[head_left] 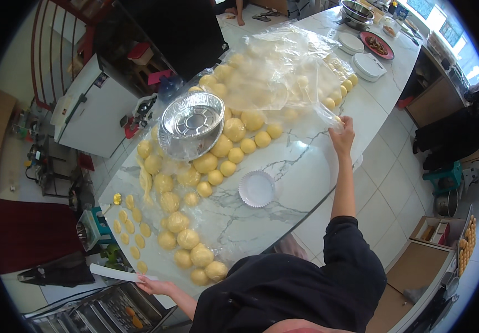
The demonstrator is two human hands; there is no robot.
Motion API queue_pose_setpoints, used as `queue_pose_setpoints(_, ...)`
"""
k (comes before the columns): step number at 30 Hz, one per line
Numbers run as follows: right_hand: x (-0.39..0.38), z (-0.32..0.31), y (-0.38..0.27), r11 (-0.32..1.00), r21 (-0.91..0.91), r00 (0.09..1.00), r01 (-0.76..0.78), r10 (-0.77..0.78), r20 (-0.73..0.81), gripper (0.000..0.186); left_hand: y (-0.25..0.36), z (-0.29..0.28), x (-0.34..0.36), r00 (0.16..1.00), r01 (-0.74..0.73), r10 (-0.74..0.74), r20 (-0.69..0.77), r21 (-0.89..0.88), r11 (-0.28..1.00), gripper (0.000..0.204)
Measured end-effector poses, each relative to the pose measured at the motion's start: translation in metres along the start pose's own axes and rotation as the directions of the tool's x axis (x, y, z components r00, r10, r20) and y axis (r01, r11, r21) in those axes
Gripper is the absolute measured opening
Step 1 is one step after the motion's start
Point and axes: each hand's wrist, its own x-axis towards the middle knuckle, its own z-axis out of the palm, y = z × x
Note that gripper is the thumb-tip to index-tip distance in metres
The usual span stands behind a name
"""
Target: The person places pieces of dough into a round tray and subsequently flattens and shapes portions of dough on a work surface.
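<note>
My right hand point(343, 135) is closed on the edge of a clear plastic sheet point(278, 89), which lies loosely over many yellow dough balls at the table's far side. At the lower left, my left hand point(155, 286) grips one end of a long white rod that looks like a rolling pin point(116, 273). Flat dough discs point(140, 241) lie on the table near that hand. Larger dough balls point(188, 238) sit under and around more plastic at the near left. Amid the balls stand foil pans point(192, 119), one in another. A fluted white paper cup point(257, 188) rests mid-table.
White lidded containers point(369, 66), a red plate of food point(377, 44) and pans point(357, 11) stand at the marble table's point(300, 177) far right. A white chest freezer point(92, 111) is off to the left. An oven-like metal unit point(100, 313) stands below my left hand.
</note>
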Motion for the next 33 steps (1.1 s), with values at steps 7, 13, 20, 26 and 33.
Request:
queue_pose_setpoints(7, -0.024, -0.046, -0.003, 0.881, -0.399, 0.890, 0.254, -0.051, 0.453, 0.052, 0.011, -0.013, 0.002, 0.987, 0.154, -0.159, -0.036, -0.104, 0.983, 0.034)
queue_pose_setpoints(13, -0.001, -0.082, 0.025, 0.865, -0.158, 0.683, -0.477, 0.477, 0.553, 0.048, -0.001, -0.028, 0.001, 0.971, 0.208, -0.222, -0.091, -0.139, 0.968, 0.035)
queue_pose_setpoints(20, -0.026, -0.097, 0.022, 0.908, -0.174, 0.826, -0.382, 0.420, 0.377, 0.039, -0.031, -0.053, 0.010, 0.963, 0.243, -0.258, -0.081, -0.155, 0.958, 0.036)
queue_pose_setpoints(26, -0.068, -0.096, 0.001, 0.832, -0.033, 0.788, -0.555, 0.537, 0.300, 0.032, -0.075, -0.080, 0.030, 0.954, 0.258, -0.276, -0.115, -0.151, 0.954, 0.034)
queue_pose_setpoints(33, -0.139, -0.097, -0.016, 0.929, -0.357, 0.992, -0.102, 0.066, -0.112, 0.033, -0.128, -0.127, 0.070, 0.966, 0.243, -0.255, -0.048, -0.179, 0.953, 0.031)
